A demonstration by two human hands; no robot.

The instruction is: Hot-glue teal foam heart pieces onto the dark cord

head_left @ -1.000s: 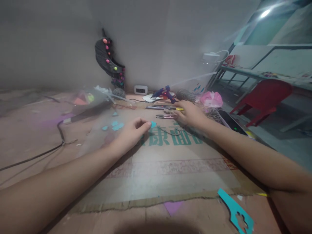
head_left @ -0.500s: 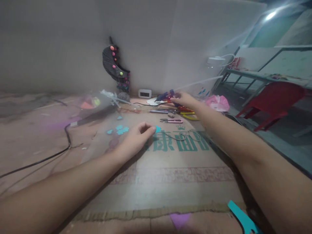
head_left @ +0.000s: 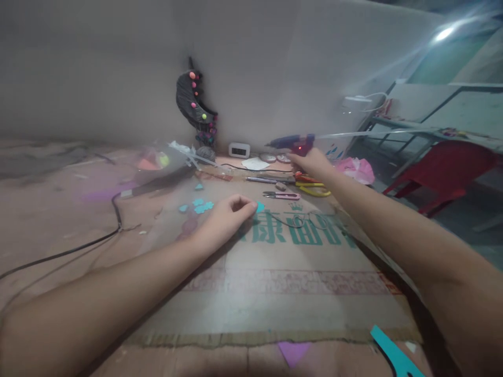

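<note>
- Behind our work rises a smooth grey wall (head_left: 118, 68), with a glossy red chair (head_left: 444, 173) off to the right.
- Before us on the table lies printed cardboard (head_left: 275, 309), ragged along its near edge, bearing green characters and a reddish patterned band.
- Our left hand (head_left: 233, 212) rests over it, pinching a small teal piece (head_left: 260, 207) between thumb and fingertips; the piece pokes out to the right.
- Our right hand (head_left: 314, 165), reaching farther out, is wrapped around the grip of a dark blue glue gun (head_left: 291, 142), its nozzle aimed left, a red light glowing, a translucent glue stick (head_left: 353, 134) jutting from its rear.
- Just left of our left hand we see flat teal cutouts (head_left: 202, 206), some with flower-like lobes.
- Between our hands lie pink-handled snips (head_left: 281, 196) with metal blades, beside looped yellow handles (head_left: 314, 189).
- Against the wall we have a dark crescent (head_left: 188, 99), its wrapping ridged, dotted with round coloured beads.
</note>
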